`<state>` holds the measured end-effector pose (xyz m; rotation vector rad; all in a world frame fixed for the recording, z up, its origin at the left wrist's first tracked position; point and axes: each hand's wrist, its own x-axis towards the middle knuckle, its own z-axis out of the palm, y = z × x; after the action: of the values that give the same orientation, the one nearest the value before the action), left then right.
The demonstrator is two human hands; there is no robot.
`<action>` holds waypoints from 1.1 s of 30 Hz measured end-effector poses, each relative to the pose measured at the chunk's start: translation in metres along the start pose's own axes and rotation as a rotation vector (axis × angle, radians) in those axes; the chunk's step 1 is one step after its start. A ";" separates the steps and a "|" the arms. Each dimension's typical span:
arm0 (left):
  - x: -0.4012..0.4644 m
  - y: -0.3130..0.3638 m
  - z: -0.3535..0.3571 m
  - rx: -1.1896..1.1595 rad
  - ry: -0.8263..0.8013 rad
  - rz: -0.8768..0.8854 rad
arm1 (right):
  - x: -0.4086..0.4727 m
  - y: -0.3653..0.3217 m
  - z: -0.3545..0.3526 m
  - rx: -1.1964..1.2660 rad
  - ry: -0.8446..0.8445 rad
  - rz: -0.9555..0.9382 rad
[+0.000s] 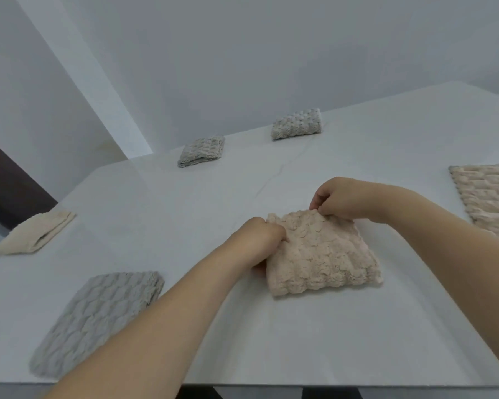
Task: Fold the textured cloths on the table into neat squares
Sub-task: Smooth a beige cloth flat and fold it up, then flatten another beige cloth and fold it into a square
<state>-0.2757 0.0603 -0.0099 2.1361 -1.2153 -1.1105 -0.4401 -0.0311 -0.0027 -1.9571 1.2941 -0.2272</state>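
My left hand [261, 240] grips the left edge of the folded beige cloth [320, 254] while my right hand [339, 201] pinches, seemingly, its far corner on the table [271, 341].

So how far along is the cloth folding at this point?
Mostly done. Four cloths already lie folded: the near grey cloth, the cream cloth, and two far grey cloths. In hand: the left hand and right hand pinch the far edge of the pink cloth, itself nearly square. Left: the flat beige cloth at the right edge looks unfolded.
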 end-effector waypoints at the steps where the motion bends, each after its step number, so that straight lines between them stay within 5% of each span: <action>1: -0.006 0.000 0.000 -0.028 -0.059 -0.005 | -0.007 0.003 -0.003 0.000 -0.025 0.010; 10: -0.040 -0.007 -0.001 0.057 -0.328 0.037 | -0.038 0.016 -0.008 -0.063 -0.211 0.081; 24: -0.048 0.000 -0.004 0.217 -0.342 0.042 | -0.055 0.019 -0.006 -0.063 -0.231 0.039; 28: -0.029 0.021 -0.010 0.437 -0.055 0.166 | -0.055 0.030 -0.023 0.055 -0.023 0.020; 33: -0.010 0.047 0.001 0.561 0.037 0.304 | -0.050 0.064 -0.055 -0.352 0.379 0.118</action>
<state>-0.3030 0.0448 0.0272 2.2215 -1.9310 -0.6429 -0.5386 -0.0285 0.0047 -2.1913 1.7891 -0.3426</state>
